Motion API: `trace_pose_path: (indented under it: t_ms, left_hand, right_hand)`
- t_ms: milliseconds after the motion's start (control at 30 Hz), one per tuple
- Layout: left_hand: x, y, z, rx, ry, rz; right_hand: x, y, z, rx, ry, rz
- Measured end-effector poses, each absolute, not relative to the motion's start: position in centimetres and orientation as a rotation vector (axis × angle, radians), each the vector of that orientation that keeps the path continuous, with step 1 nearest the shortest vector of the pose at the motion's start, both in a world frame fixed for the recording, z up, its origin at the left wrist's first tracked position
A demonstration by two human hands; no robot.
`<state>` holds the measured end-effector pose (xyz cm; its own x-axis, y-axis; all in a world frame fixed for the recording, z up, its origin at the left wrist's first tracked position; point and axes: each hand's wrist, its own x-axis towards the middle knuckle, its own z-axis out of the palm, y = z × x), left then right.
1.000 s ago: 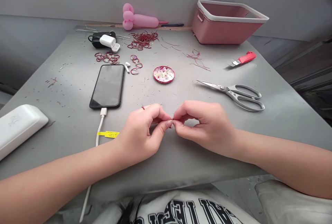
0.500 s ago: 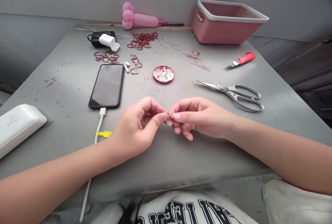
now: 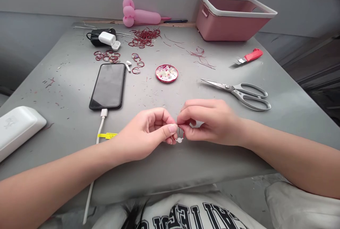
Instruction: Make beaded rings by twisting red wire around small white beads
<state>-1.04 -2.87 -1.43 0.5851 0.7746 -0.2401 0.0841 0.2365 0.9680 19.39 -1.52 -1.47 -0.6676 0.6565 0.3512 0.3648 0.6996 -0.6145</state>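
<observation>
Between my two hands, near the table's front, hangs a small dark red cord ring (image 3: 180, 139) with a pale round bead at its lowest point. My left hand (image 3: 152, 133) pinches the ring's upper left side between thumb and forefinger. The fingertips of my right hand (image 3: 209, 121) are closed on its upper right side, close to the left fingertips. Beyond the hands stands a round red-rimmed dish (image 3: 166, 73) of pale and pink beads. Several finished-looking red rings (image 3: 107, 56) lie behind the phone, and three more (image 3: 137, 63) lie beside the earbud.
A phone (image 3: 108, 86) with a white cable (image 3: 101, 126) lies left. Scissors (image 3: 240, 94) and a red-handled cutter (image 3: 249, 57) are right. Behind are a pink basket (image 3: 225, 23), a red cord heap (image 3: 145, 38), an earbud case (image 3: 107, 38) and a pink balloon (image 3: 145, 16). A white case (image 3: 20, 130) sits far left.
The ring has moved slightly lower and now shows as a rounder loop with its bead at the bottom. My right hand has turned palm-down, its fingers curled in more.
</observation>
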Motion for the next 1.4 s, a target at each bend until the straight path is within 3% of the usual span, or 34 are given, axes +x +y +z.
trace_pose_path:
  t_ms: [167,700,800,1000,1100,1200,1400]
  left_hand:
    - [-0.9,-2.6,-1.1,1.253,0.833,0.543]
    - [-0.8,-3.0,-1.0,1.483,0.969,0.667]
    - [-0.9,-3.3,-1.1,1.599,1.003,0.789]
    - [-1.0,-3.7,-1.3,2.066,0.899,0.883]
    - [-0.9,-3.7,-1.3,2.178,0.943,0.867]
    - [-0.9,-3.7,-1.2,2.244,1.030,0.884]
    - [-0.9,-3.9,-0.9,2.312,1.115,0.946]
  right_hand:
    - [19.7,-1.6,-1.5,-0.689,-2.429,0.268]
    - [19.6,-1.6,-1.3,-0.955,-2.222,0.254]
    - [19.3,-2.2,-0.6,-1.036,-2.108,0.527]
    - [19.1,-2.3,-0.1,-1.196,-1.762,1.469]
    - [19.1,-2.2,-0.2,-1.182,-1.636,1.625]
    - [18.9,-2.8,0.1,-1.247,-1.714,1.424]
    - [18.2,-4.3,0.3,-0.894,-2.169,0.467]
